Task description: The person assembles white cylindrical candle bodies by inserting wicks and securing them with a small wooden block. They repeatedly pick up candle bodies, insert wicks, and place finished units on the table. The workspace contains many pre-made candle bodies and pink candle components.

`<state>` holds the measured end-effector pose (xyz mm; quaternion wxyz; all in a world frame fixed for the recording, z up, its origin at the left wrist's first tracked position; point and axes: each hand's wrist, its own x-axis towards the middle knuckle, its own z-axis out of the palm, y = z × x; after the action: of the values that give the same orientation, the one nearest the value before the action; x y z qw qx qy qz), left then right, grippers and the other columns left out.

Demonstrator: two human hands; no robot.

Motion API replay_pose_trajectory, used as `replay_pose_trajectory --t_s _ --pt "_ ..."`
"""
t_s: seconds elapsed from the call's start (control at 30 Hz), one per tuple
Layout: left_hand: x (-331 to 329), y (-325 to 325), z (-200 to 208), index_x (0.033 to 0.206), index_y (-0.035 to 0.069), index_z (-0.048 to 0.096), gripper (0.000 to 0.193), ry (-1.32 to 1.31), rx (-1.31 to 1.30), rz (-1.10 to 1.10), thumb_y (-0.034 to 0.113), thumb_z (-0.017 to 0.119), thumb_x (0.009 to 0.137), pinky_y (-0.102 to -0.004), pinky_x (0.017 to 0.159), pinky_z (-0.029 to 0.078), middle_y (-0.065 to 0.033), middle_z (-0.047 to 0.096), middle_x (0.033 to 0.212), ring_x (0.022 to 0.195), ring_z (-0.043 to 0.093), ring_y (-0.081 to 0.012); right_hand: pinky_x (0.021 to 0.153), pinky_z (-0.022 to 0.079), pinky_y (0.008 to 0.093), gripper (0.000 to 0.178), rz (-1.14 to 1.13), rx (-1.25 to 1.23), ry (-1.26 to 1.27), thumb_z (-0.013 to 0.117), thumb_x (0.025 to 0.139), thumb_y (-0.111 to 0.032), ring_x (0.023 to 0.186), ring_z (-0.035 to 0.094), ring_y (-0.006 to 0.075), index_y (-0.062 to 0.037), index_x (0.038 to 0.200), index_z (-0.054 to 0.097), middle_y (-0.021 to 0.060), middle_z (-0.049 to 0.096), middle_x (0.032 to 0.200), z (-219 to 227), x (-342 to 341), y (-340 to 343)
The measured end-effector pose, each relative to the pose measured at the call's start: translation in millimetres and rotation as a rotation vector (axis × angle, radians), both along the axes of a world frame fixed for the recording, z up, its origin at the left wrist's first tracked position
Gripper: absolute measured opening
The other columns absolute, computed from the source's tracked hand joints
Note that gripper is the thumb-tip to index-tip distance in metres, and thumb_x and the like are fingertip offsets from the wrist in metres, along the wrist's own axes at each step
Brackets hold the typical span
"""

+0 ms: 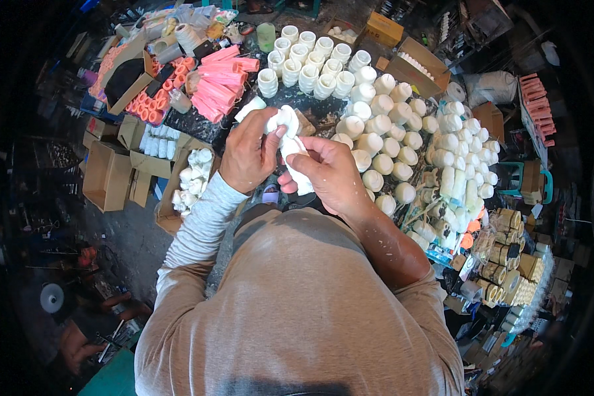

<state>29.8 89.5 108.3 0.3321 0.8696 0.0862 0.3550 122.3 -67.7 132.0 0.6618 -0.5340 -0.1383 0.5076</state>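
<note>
The white piece [292,146] sits just above centre, smooth, rounded on top and longer below; whether it is one part or two, I cannot tell. The left hand [247,155] pinches its top, the right hand [333,173] its lower end. This looks like hand-finishing; the next move seems to call for light, even finger pressure. Outward on the dark table [201,130]: ridged white cups [316,61] at twelve o'clock, rounded cream pieces [381,125] at three, pink tubes [219,82] at ten.

- Dead centre, the held piece [290,142] sits between left hand [247,155] and right hand [327,168]!
- Twelve-thirty: cups [308,63] on the table [204,129].
- Two-thirty: cylinders [390,131].
- Ten-thirty: bundled tubes [218,86].
- Eight-thirty: filled carton [167,217].
</note>
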Motion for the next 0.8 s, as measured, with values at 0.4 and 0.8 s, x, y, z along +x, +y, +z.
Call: replay_pose_trajectory --t_s 0.4,0.8 --pt "-1 10 -6 0.115 0.003 0.069 0.023 -0.027 0.089 -0.116 -0.004 0.066 0.093 -0.0406 0.067 0.056 -0.0189 0.068 0.098 0.079 0.07 -0.0371 0.069 0.065 0.0331 0.027 0.008 -0.046 0.045 0.064 0.099 -0.001 0.078 0.074 0.0226 0.0121 0.122 0.063 0.0161 0.07 0.101 3 -1 -2" --pt "-4 24 11 0.111 -0.002 0.071 0.016 0.039 0.0 -0.281 0.002 0.068 0.096 -0.0379 0.084 0.057 -0.0182 0.07 0.112 0.097 0.072 -0.0318 0.062 0.061 0.0287 0.029 0.044 -0.005 0.014 0.06 0.102 -0.004 0.076 0.072 0.0175 0.0073 0.129 0.061 0.014 0.071 0.105 -4 1 -4"
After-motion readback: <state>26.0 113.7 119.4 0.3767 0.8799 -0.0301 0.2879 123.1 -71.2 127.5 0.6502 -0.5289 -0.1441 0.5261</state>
